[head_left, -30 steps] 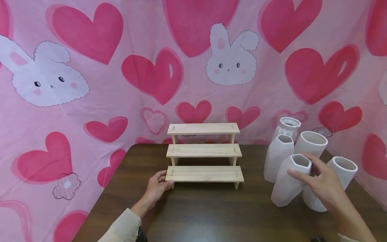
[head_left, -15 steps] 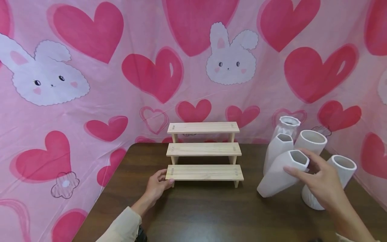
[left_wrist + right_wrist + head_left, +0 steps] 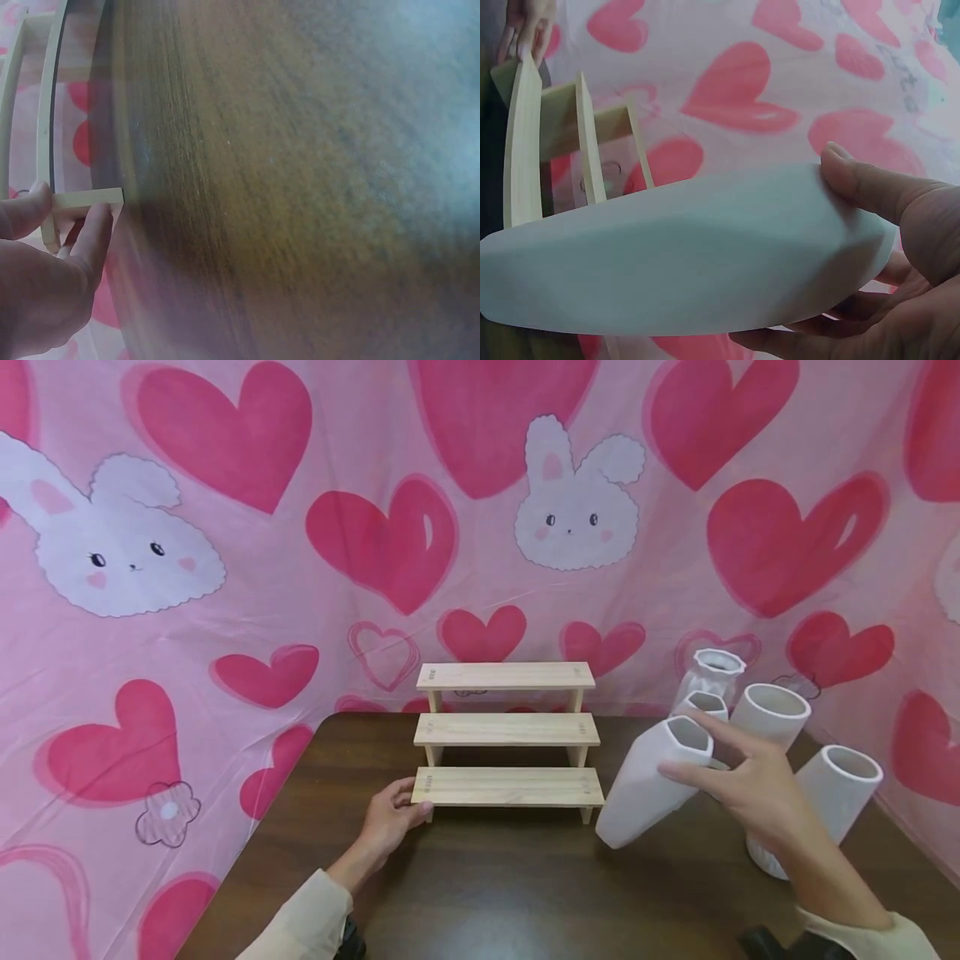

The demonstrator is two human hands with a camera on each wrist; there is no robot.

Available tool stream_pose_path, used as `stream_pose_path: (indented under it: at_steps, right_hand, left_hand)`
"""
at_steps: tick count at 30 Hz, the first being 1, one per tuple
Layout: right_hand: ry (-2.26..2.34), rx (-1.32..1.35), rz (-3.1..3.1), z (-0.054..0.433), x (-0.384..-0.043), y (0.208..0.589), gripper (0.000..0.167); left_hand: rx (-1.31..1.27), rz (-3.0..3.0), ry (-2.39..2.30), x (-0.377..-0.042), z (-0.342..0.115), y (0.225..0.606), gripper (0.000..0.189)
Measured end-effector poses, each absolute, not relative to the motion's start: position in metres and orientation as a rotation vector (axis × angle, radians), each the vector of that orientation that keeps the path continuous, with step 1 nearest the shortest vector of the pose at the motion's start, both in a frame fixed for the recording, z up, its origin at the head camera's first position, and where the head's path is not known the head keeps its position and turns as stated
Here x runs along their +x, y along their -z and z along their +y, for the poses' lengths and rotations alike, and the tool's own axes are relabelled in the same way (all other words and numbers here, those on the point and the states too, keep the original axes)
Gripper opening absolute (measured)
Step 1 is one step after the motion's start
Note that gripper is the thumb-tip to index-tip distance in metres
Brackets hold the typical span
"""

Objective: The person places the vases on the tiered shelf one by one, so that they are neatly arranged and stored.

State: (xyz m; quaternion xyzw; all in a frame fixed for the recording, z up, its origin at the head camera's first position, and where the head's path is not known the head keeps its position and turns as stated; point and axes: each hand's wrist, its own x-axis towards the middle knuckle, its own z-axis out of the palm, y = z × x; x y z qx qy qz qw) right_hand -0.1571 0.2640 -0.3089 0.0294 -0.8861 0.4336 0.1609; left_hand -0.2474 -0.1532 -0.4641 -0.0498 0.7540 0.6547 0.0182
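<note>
A white faceted vase (image 3: 651,781) tilts in my right hand (image 3: 757,785), which grips it near the rim, its base swung left toward the wooden stand. In the right wrist view the vase (image 3: 675,262) lies across the picture, with thumb and fingers on either side of its top end. The three-step wooden stand (image 3: 507,787) is on the table, with nothing on its steps. My left hand (image 3: 392,820) holds the left end of its lowest step; in the left wrist view thumb and fingers pinch the stand's end piece (image 3: 88,199).
Behind and beside my right hand stand other white vases: a ruffled-rim one (image 3: 716,670), a faceted one (image 3: 703,703), a round wide one (image 3: 772,714) and a textured one (image 3: 843,781). The brown table (image 3: 510,893) meets a pink heart-patterned cloth (image 3: 360,460).
My right hand has lifted the faceted vase away from the group and carried it left, its base tilting toward the stand. My left hand has stayed on the lowest step.
</note>
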Motion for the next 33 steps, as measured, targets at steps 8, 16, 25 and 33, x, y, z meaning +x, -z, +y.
stream_pose_path:
  at_steps: [8, 16, 25, 33]
  right_hand:
    - [-1.230, 0.152, -2.577, 0.239, -0.165, 0.301, 0.071]
    - [-1.336, 0.269, -2.580, 0.215, -0.172, 0.295, 0.072]
    - [-1.418, 0.331, -2.595, 0.193, -0.190, 0.293, 0.080]
    - [-1.741, 0.454, -2.487, 0.168, -0.209, 0.294, 0.075]
  left_hand:
    - [-0.166, 2.356, -2.011, -0.248, -0.153, 0.463, 0.053]
    - [-0.152, 2.368, -2.001, -0.247, -0.153, 0.462, 0.053]
    - [-0.147, 2.354, -2.029, -0.245, -0.152, 0.463, 0.054]
    - [-0.156, 2.362, -2.012, -0.246, -0.153, 0.462, 0.054]
